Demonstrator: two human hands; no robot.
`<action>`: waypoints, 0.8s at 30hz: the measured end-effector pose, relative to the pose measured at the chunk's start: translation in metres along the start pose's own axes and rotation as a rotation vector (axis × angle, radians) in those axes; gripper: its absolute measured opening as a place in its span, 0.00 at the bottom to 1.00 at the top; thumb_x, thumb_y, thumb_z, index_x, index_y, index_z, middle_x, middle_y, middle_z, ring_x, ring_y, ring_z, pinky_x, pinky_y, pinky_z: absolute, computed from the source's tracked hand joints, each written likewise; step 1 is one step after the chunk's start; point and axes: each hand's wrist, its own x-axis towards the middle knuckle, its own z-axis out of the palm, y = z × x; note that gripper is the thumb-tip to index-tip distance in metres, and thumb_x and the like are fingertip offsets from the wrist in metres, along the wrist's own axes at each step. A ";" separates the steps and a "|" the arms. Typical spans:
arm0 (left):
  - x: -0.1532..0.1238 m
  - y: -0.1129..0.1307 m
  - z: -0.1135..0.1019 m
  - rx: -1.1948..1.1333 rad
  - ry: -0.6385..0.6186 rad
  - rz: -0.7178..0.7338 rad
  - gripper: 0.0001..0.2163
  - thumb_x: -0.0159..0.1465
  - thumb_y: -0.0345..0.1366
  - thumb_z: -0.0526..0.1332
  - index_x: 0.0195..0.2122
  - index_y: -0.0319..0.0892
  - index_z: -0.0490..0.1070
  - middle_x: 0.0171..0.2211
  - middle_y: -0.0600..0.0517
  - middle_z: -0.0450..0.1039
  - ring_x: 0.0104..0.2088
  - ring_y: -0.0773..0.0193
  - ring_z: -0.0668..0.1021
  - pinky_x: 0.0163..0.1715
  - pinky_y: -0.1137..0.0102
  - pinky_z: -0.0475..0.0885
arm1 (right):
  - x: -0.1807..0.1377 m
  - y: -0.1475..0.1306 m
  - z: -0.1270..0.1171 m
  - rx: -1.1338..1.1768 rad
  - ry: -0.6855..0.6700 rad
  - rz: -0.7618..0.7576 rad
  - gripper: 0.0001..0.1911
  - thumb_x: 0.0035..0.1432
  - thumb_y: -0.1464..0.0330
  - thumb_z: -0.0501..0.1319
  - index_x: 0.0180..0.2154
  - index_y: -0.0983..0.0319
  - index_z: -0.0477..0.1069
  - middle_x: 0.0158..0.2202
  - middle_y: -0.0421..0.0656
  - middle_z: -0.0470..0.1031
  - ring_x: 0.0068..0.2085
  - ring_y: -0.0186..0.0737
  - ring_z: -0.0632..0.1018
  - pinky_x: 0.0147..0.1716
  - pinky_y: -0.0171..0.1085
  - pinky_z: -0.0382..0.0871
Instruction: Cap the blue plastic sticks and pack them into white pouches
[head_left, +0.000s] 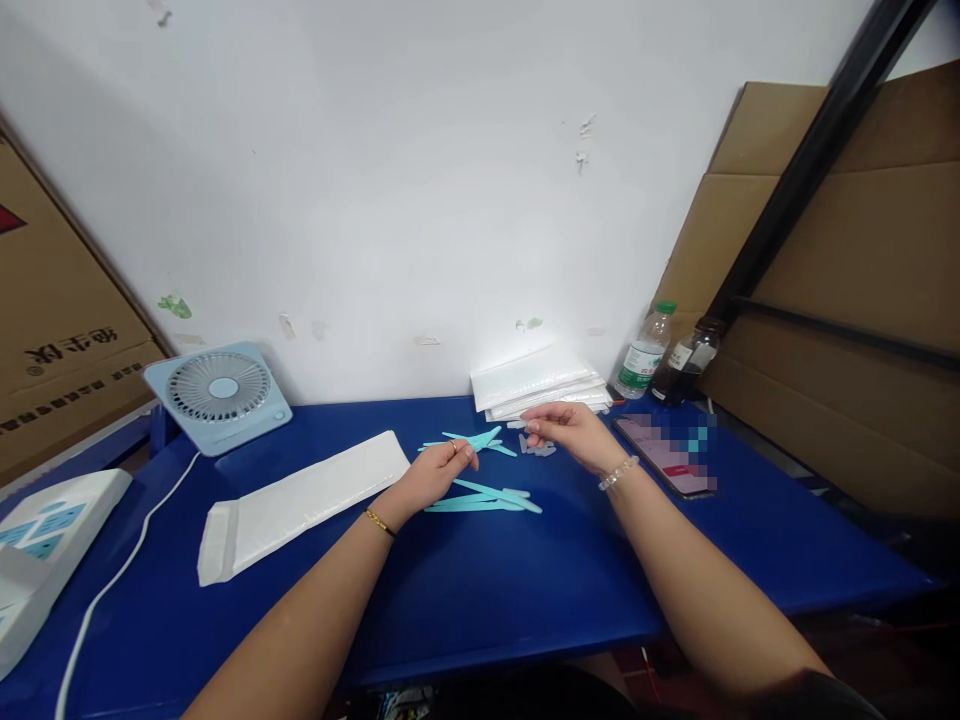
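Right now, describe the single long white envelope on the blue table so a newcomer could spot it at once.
Start at the glossy blue table. Between the square pale-blue plastic fan and the person's left hand lies a long white envelope, slanting, its folded end toward the near left. Unlike the stack of white envelopes by the wall, it lies alone.

Smooth blue tabletop (525, 610) across lower half of frame. Centre: left hand (435, 475), thumb against fingers, beside slim turquoise sticks (484, 502); grip unclear. Right of centre: right hand (568, 430) at small translucent whitish pieces (537, 449); grip unclear. Left of centre: long white padded envelope (311, 500). Upper left: square light-blue fan (221, 388).
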 end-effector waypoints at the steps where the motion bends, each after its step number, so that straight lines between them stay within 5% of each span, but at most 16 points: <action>1: 0.000 0.001 0.000 -0.003 -0.004 0.000 0.21 0.66 0.49 0.44 0.33 0.41 0.71 0.29 0.53 0.68 0.31 0.64 0.68 0.32 0.72 0.63 | 0.000 0.000 0.001 -0.004 -0.002 0.000 0.18 0.46 0.58 0.68 0.36 0.64 0.76 0.24 0.42 0.77 0.26 0.36 0.77 0.28 0.35 0.71; 6: -0.002 0.002 0.001 0.008 -0.001 0.002 0.22 0.66 0.50 0.44 0.33 0.42 0.71 0.28 0.54 0.66 0.30 0.65 0.68 0.31 0.72 0.63 | -0.001 -0.001 0.007 -0.098 -0.012 -0.030 0.16 0.50 0.56 0.66 0.26 0.64 0.72 0.18 0.38 0.71 0.19 0.30 0.71 0.21 0.31 0.65; 24: -0.001 0.000 0.003 0.071 -0.009 0.024 0.21 0.67 0.48 0.44 0.33 0.42 0.71 0.28 0.55 0.67 0.29 0.66 0.68 0.30 0.73 0.62 | -0.005 -0.007 0.008 -0.225 0.025 -0.080 0.18 0.50 0.53 0.64 0.28 0.63 0.71 0.19 0.38 0.69 0.20 0.31 0.70 0.22 0.31 0.66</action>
